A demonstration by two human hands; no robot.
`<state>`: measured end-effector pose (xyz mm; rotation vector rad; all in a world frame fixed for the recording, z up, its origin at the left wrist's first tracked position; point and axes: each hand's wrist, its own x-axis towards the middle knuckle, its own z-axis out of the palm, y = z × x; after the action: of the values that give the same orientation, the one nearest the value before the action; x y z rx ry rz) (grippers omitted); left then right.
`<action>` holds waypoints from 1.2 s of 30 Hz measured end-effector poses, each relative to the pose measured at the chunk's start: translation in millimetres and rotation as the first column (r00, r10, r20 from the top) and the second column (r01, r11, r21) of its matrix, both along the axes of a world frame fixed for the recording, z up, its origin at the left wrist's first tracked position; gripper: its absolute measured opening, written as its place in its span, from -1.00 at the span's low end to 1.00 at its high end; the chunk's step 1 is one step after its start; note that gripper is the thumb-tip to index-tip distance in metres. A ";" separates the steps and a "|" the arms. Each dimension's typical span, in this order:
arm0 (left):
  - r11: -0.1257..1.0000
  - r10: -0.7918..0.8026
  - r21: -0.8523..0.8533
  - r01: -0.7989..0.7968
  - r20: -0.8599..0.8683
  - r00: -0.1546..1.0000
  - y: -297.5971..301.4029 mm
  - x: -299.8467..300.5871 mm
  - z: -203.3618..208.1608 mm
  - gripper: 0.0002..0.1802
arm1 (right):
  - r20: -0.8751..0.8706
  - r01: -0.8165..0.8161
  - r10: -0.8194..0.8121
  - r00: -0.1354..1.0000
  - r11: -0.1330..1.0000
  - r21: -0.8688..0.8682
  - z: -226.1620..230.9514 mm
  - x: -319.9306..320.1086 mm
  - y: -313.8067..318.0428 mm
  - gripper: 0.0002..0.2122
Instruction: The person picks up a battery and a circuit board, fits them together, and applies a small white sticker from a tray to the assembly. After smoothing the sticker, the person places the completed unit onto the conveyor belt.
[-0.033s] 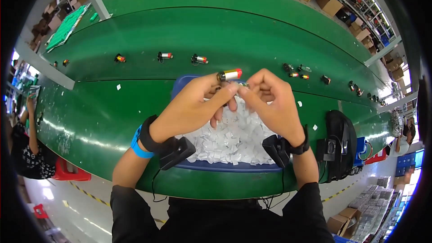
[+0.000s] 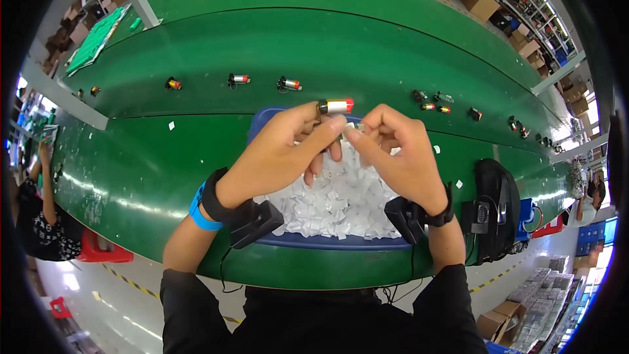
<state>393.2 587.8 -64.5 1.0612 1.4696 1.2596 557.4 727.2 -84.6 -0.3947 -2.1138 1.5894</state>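
Observation:
My left hand [image 2: 282, 151] is closed round a small cylindrical battery assembly [image 2: 337, 106], silver in the middle with a red and yellow end and a dark part at the other. Its red end points right, above my left thumb. Close by on the right, my right hand [image 2: 403, 154] pinches thumb to forefinger on a tiny pale bit [image 2: 360, 127] that I cannot make out clearly. Both hands are over a blue tray [image 2: 341, 243] heaped with small white slips [image 2: 341, 196]. Part of the assembly is hidden behind my left fingers.
More battery assemblies lie spaced along the green bench [image 2: 216, 46], such as one ahead [image 2: 288, 84] and another on the right [image 2: 474, 114]. A black bag [image 2: 496, 210] stands right of the tray. A person [image 2: 42, 210] sits far left.
My fingertips have drawn slightly apart, the right hand shifting a little right. The battery assembly has tipped a little closer to level.

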 end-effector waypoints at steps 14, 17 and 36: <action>0.995 0.021 -0.097 -0.011 0.101 0.995 -6.0 9.4 12.9 -0.59 | -0.309 0.218 0.067 0.949 0.568 0.794 6.9 11.6 12.4 -0.71; 0.994 0.004 -0.114 -0.001 0.023 1.000 -8.0 4.0 2.7 -0.59 | -0.279 0.184 0.102 0.955 0.533 0.826 3.8 13.5 9.0 -0.72; 0.999 -0.011 0.033 0.021 -0.270 0.963 -7.0 14.2 6.0 -0.55 | -0.277 0.241 -0.040 0.960 0.622 0.745 -2.4 8.7 2.9 -0.78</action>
<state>407.4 580.8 -58.5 1.3066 1.6420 1.1673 566.1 730.1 -87.0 -0.0552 -2.2605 0.4698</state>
